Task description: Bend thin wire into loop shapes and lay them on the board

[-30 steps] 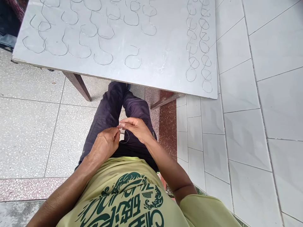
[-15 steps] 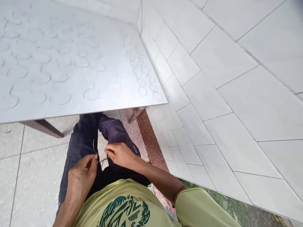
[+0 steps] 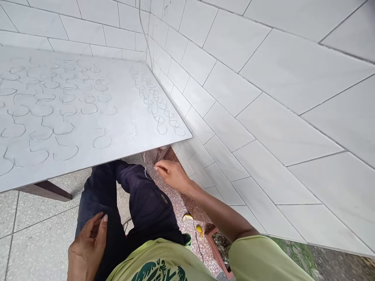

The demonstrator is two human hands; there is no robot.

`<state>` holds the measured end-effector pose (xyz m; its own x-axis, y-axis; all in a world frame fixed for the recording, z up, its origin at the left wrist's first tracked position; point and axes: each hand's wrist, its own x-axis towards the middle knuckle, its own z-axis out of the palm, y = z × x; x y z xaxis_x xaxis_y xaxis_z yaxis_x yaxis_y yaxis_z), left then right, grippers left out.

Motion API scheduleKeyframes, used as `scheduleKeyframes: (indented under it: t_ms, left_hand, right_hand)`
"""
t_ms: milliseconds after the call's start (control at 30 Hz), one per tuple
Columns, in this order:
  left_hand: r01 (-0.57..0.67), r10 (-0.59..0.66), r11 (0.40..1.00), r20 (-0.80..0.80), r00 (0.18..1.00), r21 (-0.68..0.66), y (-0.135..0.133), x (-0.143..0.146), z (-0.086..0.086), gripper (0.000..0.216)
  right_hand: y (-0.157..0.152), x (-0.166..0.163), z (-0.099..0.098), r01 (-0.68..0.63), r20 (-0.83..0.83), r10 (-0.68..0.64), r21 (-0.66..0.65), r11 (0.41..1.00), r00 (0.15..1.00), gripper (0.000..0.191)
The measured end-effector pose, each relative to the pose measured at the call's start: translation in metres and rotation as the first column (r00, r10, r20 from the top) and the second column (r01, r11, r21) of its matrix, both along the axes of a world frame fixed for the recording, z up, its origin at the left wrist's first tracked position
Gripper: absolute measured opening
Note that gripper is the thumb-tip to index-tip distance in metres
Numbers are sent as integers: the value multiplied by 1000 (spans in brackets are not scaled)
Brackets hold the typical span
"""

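Note:
My right hand (image 3: 172,176) is closed in a pinch just below the table's front edge, near its right corner. From its fingertips a thin bent wire (image 3: 145,169) seems to stick out, faint and blurred. Over my left thigh, my left hand (image 3: 88,244) has its thumb and fingers slightly apart, and nothing shows between them. Many thin curved wires lie on the white table (image 3: 125,136). An S-shaped wire (image 3: 102,139) rests close to the front edge. Along the table's right side are rows of ring-shaped wires (image 3: 161,128).
A white tiled wall (image 3: 258,117) runs close along the right side. One wooden table leg (image 3: 48,190) slants beneath the tabletop. Yellow peel-like pieces (image 3: 199,230) lie on the speckled ledge by my right hip. A cable (image 3: 146,37) hangs in the corner.
My hands have moved apart: the right went forward and right toward the table corner, the left drew back and loosened. The wire between them has left my left hand. The view has shifted.

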<state>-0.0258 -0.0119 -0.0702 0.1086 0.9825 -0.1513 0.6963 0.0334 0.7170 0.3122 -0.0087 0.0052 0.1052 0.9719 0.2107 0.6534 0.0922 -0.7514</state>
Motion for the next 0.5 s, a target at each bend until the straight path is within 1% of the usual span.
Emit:
scheduleKeyframes:
  t_ms: [133,200,267,367,500]
  left_hand:
    - [-30,30,1000,-33,999,-2,4,-16,-26,39]
    - [-29,28,1000,-79,996,-9,7,-19,-33,38]
    - [-27,25,1000,-111,994,-15,10,-20,-37,36]
    - [-31,34,999,-121,992,27,14,-20,-43,32]
    - [-32,45,995,-129,991,96,19,-20,-53,27]
  right_hand:
    - [8,36,17,110,59,-112,26,994,992,21]
    - [16,48,27,125,97,-129,50,991,987,22]
    - [32,56,38,121,133,-130,72,990,983,23]
    - [72,66,53,113,133,-124,83,990,983,23]
    - [153,79,64,155,62,-159,65,986,985,18]
